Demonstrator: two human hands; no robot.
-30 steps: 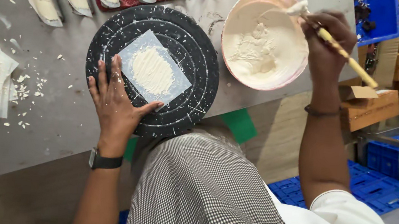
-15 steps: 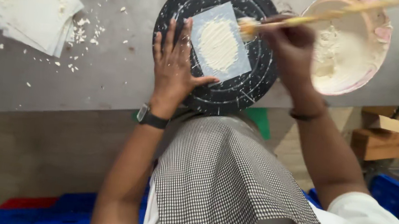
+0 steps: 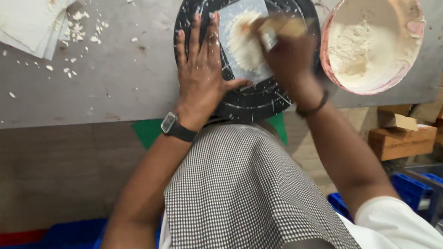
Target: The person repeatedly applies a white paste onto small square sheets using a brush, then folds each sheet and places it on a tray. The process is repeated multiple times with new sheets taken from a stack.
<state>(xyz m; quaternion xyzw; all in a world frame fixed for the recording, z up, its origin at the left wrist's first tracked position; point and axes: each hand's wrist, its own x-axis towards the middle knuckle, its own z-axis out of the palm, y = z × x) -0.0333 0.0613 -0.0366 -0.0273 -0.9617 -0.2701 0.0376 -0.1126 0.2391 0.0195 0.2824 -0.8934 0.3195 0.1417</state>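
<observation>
Presently: left hand [image 3: 200, 77] flat, fingers spread, pinning pastry square [image 3: 243, 46]; right hand [image 3: 290, 51] gripping brush [image 3: 277, 28]. Best: light, even strokes.

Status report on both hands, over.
Left hand flat on black round board. Right hand brushing paste on square sheet. Nothing blocking.

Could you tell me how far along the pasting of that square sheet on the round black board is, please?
Done: a pale patch of paste already covers the middle of the thin square white sheet on the round black board. In hand: the left hand pins the sheet while the right hand brushes. Left: a stack of plain white sheets waits, and the pink bowl holds more paste.
</observation>
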